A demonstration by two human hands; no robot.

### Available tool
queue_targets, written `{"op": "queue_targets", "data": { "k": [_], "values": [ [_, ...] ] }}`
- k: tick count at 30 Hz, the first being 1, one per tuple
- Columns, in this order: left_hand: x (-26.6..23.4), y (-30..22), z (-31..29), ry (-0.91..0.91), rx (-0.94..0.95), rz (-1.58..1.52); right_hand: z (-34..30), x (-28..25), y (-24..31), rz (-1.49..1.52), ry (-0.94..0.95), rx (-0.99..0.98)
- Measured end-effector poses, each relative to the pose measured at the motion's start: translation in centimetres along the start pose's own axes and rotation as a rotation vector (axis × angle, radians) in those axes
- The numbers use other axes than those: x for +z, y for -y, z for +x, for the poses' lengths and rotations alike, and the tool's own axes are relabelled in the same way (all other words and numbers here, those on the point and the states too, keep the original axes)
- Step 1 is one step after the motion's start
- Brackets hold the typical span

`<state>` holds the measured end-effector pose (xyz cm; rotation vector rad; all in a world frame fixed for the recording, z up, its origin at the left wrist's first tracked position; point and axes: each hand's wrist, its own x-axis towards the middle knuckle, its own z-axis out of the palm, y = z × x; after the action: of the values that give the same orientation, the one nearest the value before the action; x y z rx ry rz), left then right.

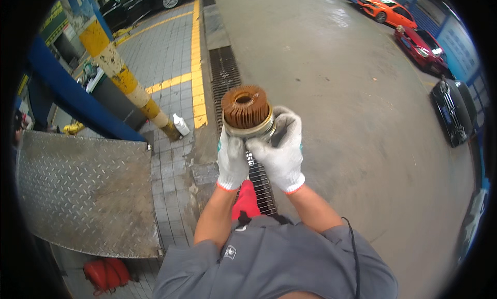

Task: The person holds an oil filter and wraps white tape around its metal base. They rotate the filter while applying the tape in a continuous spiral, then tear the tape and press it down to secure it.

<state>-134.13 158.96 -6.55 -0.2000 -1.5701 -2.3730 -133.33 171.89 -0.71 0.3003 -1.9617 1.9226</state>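
A pleated oil filter, brown and round with a hole in its middle, is held up in front of me. Its lower end sits in a pale, shiny ring-like cap. My left hand, in a white knit glove with an orange cuff, is closed around the cap's left and lower side. On the other side my right hand, gloved the same way, grips it with the thumb in front and the fingers behind. The underside of the cap is mostly hidden by both gloves.
Below runs a floor drain grate. To the left are a tread-plate ramp, a yellow-and-white post, a white bottle and a red bag-like item. Parked cars, including an orange car, line the far right.
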Motion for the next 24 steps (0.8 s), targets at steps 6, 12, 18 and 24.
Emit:
{"op": "queue_targets", "data": {
  "k": [6, 12, 18, 24],
  "values": [
    [-4.3, 3.2, 16.5, -0.048, 0.168, 0.162, 15.3, 8.2, -5.6, 0.137, 0.065, 0.100],
    [-5.7, 3.0, 30.5, -0.076, 0.092, -0.376, 29.0, 14.6, -9.7, 0.163, 0.109, -0.048],
    [-9.0, 4.8, 42.8, -0.088, 0.155, -0.114, 41.1, 17.5, -15.2, 0.190, 0.316, -0.023],
    [-10.1, 9.7, 56.7, -0.246, 0.269, -0.055, 55.9, 20.7, -23.2, 0.257, 0.473, -0.092]
  ]
}}
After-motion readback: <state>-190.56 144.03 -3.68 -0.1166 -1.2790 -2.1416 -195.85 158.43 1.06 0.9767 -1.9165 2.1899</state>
